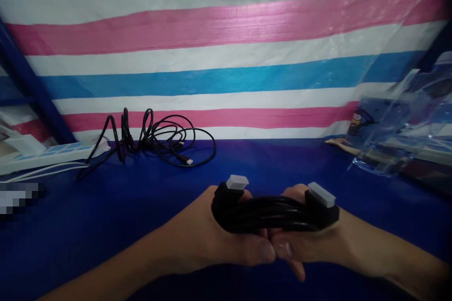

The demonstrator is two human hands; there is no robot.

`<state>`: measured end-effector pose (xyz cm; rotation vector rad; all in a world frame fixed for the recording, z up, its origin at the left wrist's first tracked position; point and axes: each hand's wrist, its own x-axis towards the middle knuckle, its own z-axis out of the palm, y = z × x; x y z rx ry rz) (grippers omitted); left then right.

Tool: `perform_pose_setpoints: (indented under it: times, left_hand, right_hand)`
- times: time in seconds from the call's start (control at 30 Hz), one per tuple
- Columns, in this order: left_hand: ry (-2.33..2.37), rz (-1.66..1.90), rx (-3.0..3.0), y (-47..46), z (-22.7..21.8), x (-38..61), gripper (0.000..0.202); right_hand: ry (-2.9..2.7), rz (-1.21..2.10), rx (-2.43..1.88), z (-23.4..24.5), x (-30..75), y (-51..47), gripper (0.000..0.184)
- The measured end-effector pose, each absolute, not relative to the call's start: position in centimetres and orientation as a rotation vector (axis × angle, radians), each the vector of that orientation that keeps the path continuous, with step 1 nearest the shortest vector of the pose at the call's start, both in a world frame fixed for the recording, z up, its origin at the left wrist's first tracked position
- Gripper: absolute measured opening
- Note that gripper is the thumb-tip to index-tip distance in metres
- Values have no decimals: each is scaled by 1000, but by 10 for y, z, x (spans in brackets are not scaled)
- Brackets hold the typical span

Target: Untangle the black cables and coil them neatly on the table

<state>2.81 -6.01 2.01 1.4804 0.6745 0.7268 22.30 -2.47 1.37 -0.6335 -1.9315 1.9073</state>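
A black cable [270,214] is bundled in a short coil between my two hands, held above the blue table. Its two plugs, each with a pale cap, stick up at the ends: the left plug [237,182] by my left hand and the right plug [321,194] by my right hand. My left hand [226,240] closes round the left end of the coil. Around the other end wraps my right hand [318,244]. The thumbs meet in front, below the coil, and most of the other fingers are hidden behind it.
Loose black cables [151,136] lie tangled at the back left of the blue table [261,160]. Beside them is a white power strip [52,155] with white cords. A clear plastic holder [384,150] stands at the right. Striped sheeting [226,70] hangs behind.
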Motion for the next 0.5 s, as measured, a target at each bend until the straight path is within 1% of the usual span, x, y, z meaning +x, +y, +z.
perform_pose_setpoints:
  times: [0.2,0.33,0.5]
  left_hand:
    - [702,744,1502,-62,20,30,13]
    - [797,757,1576,-63,20,32,10]
    - [854,755,1581,-64,19,34,8]
  right_hand:
    - [-1924,1922,-625,13,223,-28,2]
    - [-1968,1836,-736,16,221,-30,10]
    - [-2008,1774,-819,19,220,-31,12]
